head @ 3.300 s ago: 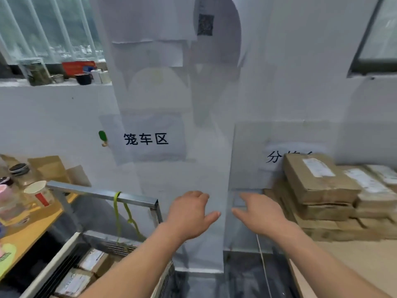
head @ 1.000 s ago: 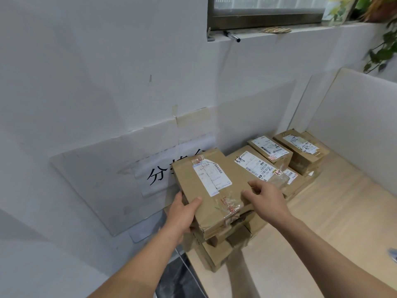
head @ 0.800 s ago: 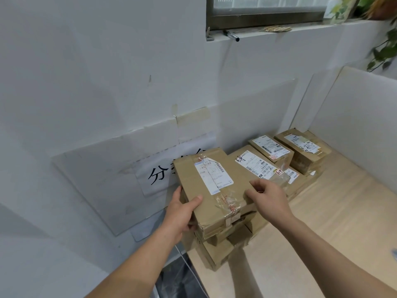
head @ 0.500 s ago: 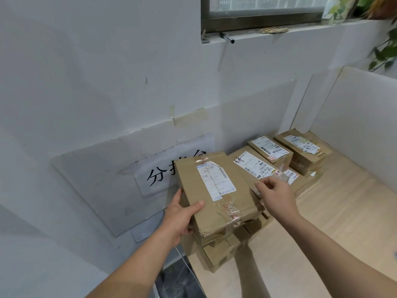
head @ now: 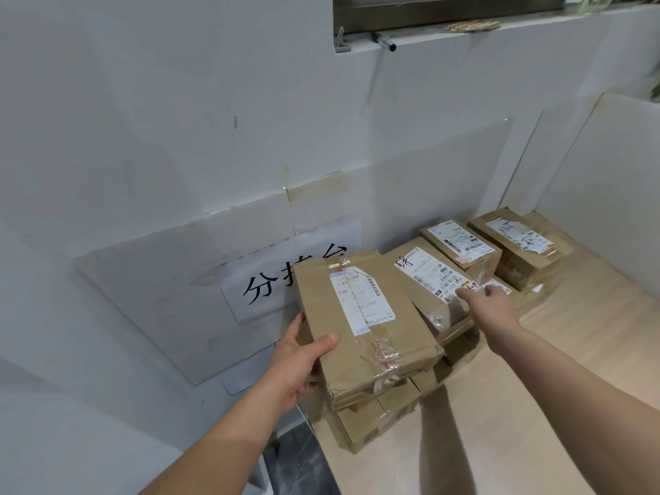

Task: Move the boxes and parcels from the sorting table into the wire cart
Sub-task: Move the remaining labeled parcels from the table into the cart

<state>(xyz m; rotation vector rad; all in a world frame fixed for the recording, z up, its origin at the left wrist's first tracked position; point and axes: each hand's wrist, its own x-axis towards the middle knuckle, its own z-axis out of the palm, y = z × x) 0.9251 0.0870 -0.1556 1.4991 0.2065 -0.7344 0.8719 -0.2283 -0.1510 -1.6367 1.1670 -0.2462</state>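
Sorting table (head: 571, 405): pale wood top, standing against a white wall, carrying every parcel in view.

Top box (head: 360, 319): taped brown carton with a white label, lying tilted on the near stack. Left hand (head: 296, 366) is gripping its left edge, thumb curling over the top face, fingers going underneath. The box is still touching the cartons below, so the lift is judged to be only beginning.

Second box (head: 428, 280): labelled carton just behind and to the right, partly under the top box. Right hand (head: 494, 307) is resting on its near right corner, fingers bending over the label end; whether they are pinching the edge or only touching cannot be told.

Lower cartons (head: 371, 419): at least two flattened-looking boxes are sitting beneath the top box, tape wrinkling at the corners.

Third box (head: 460, 244) and fourth box (head: 521, 248): labelled cartons further back by the wall, standing side by side, untouched.

Sign (head: 285, 276): printed paper behind a clear sheet on the wall, partly hidden by the top box.

Wire cart: not showing here, so its load cannot be judged.

Progress: on this evidence the table is holding at least six parcels. One is being taken up; the rest are waiting, and each is needing a carry to the cart.
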